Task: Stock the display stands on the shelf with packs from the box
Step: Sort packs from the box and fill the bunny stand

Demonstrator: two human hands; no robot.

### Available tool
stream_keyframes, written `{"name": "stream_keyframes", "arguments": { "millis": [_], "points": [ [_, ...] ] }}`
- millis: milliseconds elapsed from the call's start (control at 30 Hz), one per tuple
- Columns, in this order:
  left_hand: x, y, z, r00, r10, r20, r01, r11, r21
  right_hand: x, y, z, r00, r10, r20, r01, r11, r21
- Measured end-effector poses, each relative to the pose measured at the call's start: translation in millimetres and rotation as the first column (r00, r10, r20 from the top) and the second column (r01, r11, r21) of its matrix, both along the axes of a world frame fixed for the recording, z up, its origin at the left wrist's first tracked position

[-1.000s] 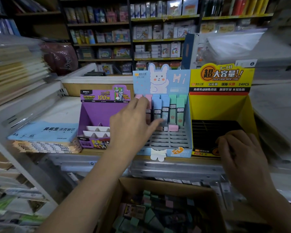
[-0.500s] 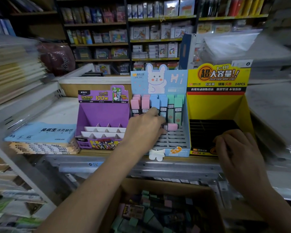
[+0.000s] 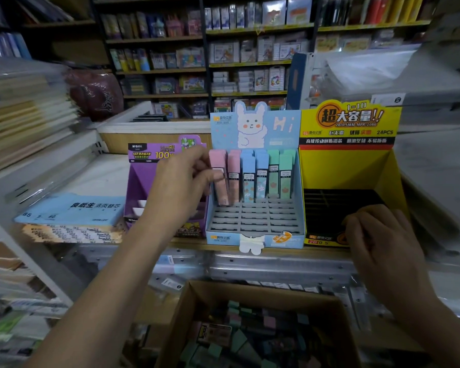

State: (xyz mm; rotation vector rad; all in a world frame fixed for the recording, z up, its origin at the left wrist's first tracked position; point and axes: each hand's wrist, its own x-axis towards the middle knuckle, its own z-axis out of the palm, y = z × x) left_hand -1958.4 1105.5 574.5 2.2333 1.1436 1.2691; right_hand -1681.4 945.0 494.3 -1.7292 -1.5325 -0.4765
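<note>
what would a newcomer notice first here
First the blue rabbit stand mid-shelf, its back lined with pink, blue and green packs, where the left hand pinches the leftmost pink pack. Right of it, the yellow stand holds only an empty black grid, the right hand resting at its front.

Purple stand (image 3: 141,181) half behind left hand (image 3: 181,184) (box (image 3: 197,294) contents blurry)

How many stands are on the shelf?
3. The purple stand is leftmost, partly behind the left hand, which holds a pink pack; the blue stand is in the middle; the yellow stand is on the right. Others may be hidden out of view.
</note>
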Motion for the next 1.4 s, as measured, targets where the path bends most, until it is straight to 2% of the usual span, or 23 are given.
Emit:
{"name": "stream_keyframes", "arguments": {
  "millis": [267, 400, 567, 767, 900, 1033, 1400],
  "points": [
    [5.6, -0.9, -3.1, 0.974, 0.192, -0.121, -0.177, 0.976, 0.126, 0.5, -0.4, -0.6, 1.000, 0.005, -0.004, -0.005, 1.000, 0.004],
    [2.2, 3.3, 3.8, 0.955, 0.219, -0.200, -0.200, 0.973, 0.111, 1.7, -0.4, -1.4, 1.000, -0.001, 0.006, 0.001, 1.000, -0.009],
    [4.2, -1.4, -1.9, 0.962, 0.216, -0.169, -0.198, 0.973, 0.115, 1.4, -0.5, -0.7, 1.000, 0.003, 0.004, -0.003, 1.000, -0.006],
    [12.5, -9.0, -11.1, 0.940, 0.315, -0.132, -0.289, 0.940, 0.183, 1.6, -0.3, -0.6, 1.000, 0.006, -0.001, -0.006, 1.000, -0.023],
    [12.5, -9.8, -12.4, 0.951, 0.267, -0.156, -0.219, 0.938, 0.269, 1.9, -0.5, -0.3, 1.000, -0.001, -0.009, 0.001, 1.000, -0.023],
    [9.6, -10.0, -13.1, 0.950, 0.257, -0.179, -0.199, 0.937, 0.287, 1.9, -0.5, 0.0, 1.000, -0.003, -0.006, 0.003, 1.000, -0.017],
    [6.4, -19.7, -12.9, 0.962, 0.212, -0.172, -0.167, 0.955, 0.244, -1.7, -2.8, 5.8, 1.000, 0.004, -0.023, -0.004, 1.000, -0.025]
  ]
}}
